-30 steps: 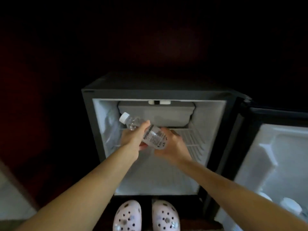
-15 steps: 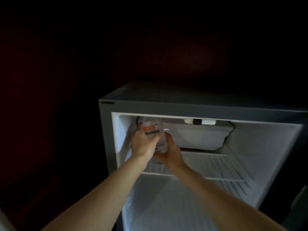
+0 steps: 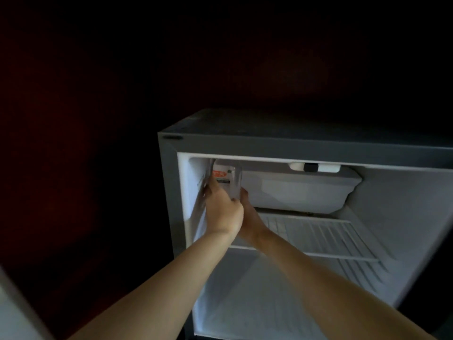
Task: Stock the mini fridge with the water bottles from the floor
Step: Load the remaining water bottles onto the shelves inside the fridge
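While left hand (image 3: pixel 223 214) and right hand (image 3: pixel 250 223) grip one bottle (image 3: pixel 229 176), one fridge (image 3: pixel 269 144)

A dim, dark reddish wall (image 3: pixel 56 143), a pale surface (image 3: pixel 12 317) lower left.

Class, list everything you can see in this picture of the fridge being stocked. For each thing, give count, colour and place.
mini fridge: one, dark grey outside, white inside, open, centre-right
water bottle: one, clear with a red-marked label, upper left corner inside
freezer box: one, white, top of interior, right of the bottle
wire shelf: one, white, below the freezer box
left hand: one, grips the bottle
right hand: one, at the bottle's lower end, partly hidden
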Demonstrator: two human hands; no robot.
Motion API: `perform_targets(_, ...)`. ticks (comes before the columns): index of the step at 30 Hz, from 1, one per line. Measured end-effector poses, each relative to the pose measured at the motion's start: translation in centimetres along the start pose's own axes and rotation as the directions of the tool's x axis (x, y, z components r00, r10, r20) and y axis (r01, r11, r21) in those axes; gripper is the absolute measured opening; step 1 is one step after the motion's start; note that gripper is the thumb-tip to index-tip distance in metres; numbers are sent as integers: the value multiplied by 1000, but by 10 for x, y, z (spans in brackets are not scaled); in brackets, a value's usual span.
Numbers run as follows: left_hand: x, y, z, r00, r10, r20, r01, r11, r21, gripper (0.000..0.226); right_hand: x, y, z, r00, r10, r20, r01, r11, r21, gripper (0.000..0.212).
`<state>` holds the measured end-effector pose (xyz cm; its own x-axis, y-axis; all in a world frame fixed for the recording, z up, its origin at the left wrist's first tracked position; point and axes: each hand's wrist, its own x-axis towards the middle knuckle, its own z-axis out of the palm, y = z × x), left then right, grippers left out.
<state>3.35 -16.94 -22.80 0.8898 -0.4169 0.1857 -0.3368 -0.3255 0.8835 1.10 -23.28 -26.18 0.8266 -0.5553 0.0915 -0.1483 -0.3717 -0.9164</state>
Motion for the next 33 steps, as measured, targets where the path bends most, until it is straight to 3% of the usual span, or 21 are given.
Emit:
perform_targets(4,-12,3,-2,999,-38,11,38,999,-33,65,-2,3,3,999,27,-38,-28,999,-45,51)
perform_targets(8,-20,4,-7,995,-69,73,70,998,-5,60,-7,-1,4,988,135,-71,-132,990,47,46)
perform_targets(12,-34,11,-18,990,-104,95,100,994,44,57,-28,-7,-10,970,215,-111,-228,967,-114,69)
perform_targets(16,-68,22,-35,978,-90,189,78,995,69,51,-87,-7,-40,947,207,-244,-236,967,-96,52)
perform_targets(19,-112,33,-46,954,-88,288,60,993,105,32,-164,-12,-74,920,261,-293,-210,958,194,23)
perform_targets(20,-131,39,-48,939,-86,334,52,993,109,20,-194,-16,-85,893,316,-320,-202,918,341,23)
perform_targets(22,-173,53,-45,889,-66,453,10,992,125,23,-261,-19,-107,817,399,-417,-196,872,449,28)
perform_targets(25,-242,76,-27,815,-10,579,-60,993,100,20,-363,-14,-132,727,443,-525,-242,880,408,22)
perform_targets(28,-327,93,-5,722,46,690,-139,987,80,26,-465,3,-150,604,426,-673,-348,901,258,24)
perform_targets(33,-490,96,24,462,118,879,-313,949,38,18,-634,31,-144,377,499,-781,-500,819,282,23)
